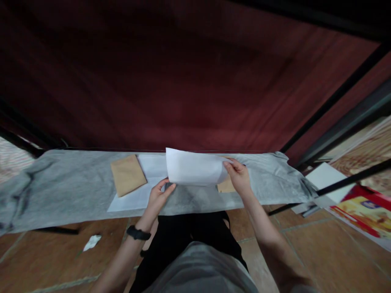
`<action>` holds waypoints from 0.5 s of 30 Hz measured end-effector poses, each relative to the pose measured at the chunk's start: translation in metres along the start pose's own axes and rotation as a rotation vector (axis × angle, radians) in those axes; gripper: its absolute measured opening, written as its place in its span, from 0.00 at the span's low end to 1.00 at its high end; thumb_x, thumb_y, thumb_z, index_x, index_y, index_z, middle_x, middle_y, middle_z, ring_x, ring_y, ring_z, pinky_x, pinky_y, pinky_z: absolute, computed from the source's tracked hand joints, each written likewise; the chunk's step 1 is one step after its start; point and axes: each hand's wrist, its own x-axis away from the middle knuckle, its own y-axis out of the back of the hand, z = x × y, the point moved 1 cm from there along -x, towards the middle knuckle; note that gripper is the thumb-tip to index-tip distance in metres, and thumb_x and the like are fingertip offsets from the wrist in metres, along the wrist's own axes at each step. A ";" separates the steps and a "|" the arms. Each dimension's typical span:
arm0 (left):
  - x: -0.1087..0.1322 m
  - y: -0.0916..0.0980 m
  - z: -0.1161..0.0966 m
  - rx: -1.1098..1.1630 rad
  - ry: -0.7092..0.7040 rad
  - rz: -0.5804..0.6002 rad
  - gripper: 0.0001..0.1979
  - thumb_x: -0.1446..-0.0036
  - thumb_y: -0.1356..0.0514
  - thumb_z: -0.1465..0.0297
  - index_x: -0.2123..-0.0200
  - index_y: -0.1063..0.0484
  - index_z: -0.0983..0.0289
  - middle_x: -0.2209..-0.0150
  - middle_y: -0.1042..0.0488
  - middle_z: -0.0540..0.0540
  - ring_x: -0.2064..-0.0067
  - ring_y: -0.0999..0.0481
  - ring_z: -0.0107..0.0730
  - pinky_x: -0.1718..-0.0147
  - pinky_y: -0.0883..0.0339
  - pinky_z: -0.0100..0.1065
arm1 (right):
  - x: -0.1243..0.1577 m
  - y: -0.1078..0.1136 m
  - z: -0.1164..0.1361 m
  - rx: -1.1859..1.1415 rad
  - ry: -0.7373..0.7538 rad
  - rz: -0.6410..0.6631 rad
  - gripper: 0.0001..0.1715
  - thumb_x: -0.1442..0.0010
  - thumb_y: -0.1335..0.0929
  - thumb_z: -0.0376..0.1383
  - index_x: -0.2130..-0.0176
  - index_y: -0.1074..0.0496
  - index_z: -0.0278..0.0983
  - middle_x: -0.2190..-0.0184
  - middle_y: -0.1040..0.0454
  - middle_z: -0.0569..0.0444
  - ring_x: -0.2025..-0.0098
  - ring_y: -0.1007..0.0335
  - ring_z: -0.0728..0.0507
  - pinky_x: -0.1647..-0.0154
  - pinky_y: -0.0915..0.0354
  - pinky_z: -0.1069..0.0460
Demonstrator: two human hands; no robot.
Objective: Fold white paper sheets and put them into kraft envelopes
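Both of my hands hold up a white sheet of paper (194, 167) above a table draped in grey cloth (61, 187). My left hand (159, 197) pinches the sheet's lower left corner; a black watch sits on that wrist. My right hand (238, 175) grips its right edge. A brown envelope (127, 174) lies on the cloth to the left, resting partly on another white sheet (143, 191). A second brown envelope (226, 186) peeks out under my right hand.
A dark red curtain (183, 81) hangs behind the table. Black metal bars (336, 97) run diagonally at the right, with a white board (325, 177) and a red and yellow printed package (363, 211) beyond. A crumpled white scrap (92, 241) lies on the tiled floor.
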 end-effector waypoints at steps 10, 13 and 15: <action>0.011 -0.009 -0.014 0.042 0.058 0.002 0.17 0.45 0.37 0.53 0.66 0.32 0.60 0.80 0.39 0.42 0.78 0.39 0.25 0.78 0.45 0.27 | -0.064 -0.032 -0.048 -0.142 -0.126 -0.045 0.22 0.41 0.32 0.54 0.67 0.28 0.38 0.74 0.30 0.60 0.71 0.38 0.48 0.69 0.38 0.55; 0.012 -0.014 0.000 0.063 0.138 0.006 0.22 0.48 0.37 0.50 0.59 0.33 0.60 0.78 0.33 0.42 0.78 0.33 0.27 0.78 0.40 0.29 | -0.073 -0.053 -0.078 -0.012 -0.156 -0.074 0.24 0.40 0.36 0.55 0.66 0.28 0.37 0.72 0.28 0.57 0.68 0.35 0.47 0.67 0.35 0.54; 0.012 -0.018 0.013 0.122 0.190 0.061 0.28 0.50 0.36 0.48 0.53 0.34 0.61 0.73 0.26 0.46 0.75 0.27 0.31 0.75 0.34 0.32 | -0.077 -0.065 -0.095 0.024 -0.165 -0.068 0.24 0.40 0.37 0.53 0.66 0.28 0.36 0.72 0.27 0.56 0.67 0.34 0.46 0.65 0.34 0.53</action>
